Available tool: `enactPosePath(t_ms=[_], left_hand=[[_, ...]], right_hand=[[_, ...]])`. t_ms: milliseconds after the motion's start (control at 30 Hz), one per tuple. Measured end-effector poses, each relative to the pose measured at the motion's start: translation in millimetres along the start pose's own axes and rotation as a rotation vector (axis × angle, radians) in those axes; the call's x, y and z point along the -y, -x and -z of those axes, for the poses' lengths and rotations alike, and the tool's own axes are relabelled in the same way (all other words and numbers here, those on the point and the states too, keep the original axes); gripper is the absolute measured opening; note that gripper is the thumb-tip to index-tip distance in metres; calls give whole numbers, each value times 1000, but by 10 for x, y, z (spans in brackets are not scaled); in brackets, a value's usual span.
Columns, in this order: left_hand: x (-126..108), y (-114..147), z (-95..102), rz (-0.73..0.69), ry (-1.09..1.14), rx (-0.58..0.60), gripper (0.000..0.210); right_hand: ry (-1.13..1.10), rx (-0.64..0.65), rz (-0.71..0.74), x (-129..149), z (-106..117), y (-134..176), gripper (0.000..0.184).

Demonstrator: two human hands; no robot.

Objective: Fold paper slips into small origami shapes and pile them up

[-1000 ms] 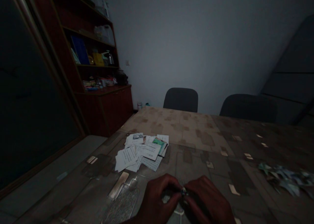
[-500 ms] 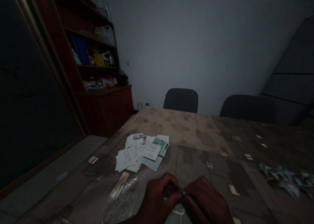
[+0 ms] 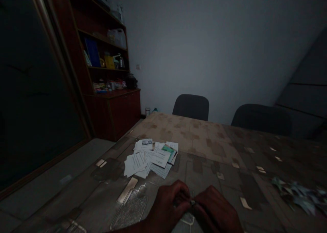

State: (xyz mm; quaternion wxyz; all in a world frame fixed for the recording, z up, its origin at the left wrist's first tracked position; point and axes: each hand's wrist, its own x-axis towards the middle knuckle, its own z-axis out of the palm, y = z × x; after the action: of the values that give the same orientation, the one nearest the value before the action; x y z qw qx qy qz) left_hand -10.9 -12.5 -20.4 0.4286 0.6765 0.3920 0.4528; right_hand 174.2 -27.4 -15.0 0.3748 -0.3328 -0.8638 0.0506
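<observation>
My left hand (image 3: 170,204) and my right hand (image 3: 217,209) meet above the near part of the table. Both are closed, thumb and fingers pinched together. Between the fingertips shows a tiny dark-and-pale piece (image 3: 192,202), too small and dim to name. Most of it is hidden by the fingers. Beyond my left hand lies a loose pile of printed paper cards (image 3: 150,159), some with pictures, one of them green. Over to the right of my right hand is a heap of crumpled, torn-looking pale scraps (image 3: 301,193).
A patterned cloth covers the table (image 3: 184,130). Two dark chairs (image 3: 191,107) stand at its far side. A red-brown shelf cabinet (image 3: 112,110) with household items stands at the left against the wall. The room is dim.
The view has shifted slightly, so the room and table appear a little further right. My hands stay together in nearly the same pinch, with the small piece still between the fingertips.
</observation>
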Motion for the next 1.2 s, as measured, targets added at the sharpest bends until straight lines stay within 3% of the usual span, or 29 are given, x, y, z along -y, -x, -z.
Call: enactPosePath(t_ms=[233,300,867,1200], left_hand=[[91,-51,18,-52,-58,-36,23],[91,-54,23,-61,-63,-34,21],[37,-33,51,-113,-251,86,22],[-99,-20,37,11,-96,-70,20]], right_hand=[[42,-72,-46,-32,84,-49,18],[44,-85,-70,-14,101,-57,10],[50,16,-154,65,46,-66,15],[65,30,-14,36,133,-83,13]])
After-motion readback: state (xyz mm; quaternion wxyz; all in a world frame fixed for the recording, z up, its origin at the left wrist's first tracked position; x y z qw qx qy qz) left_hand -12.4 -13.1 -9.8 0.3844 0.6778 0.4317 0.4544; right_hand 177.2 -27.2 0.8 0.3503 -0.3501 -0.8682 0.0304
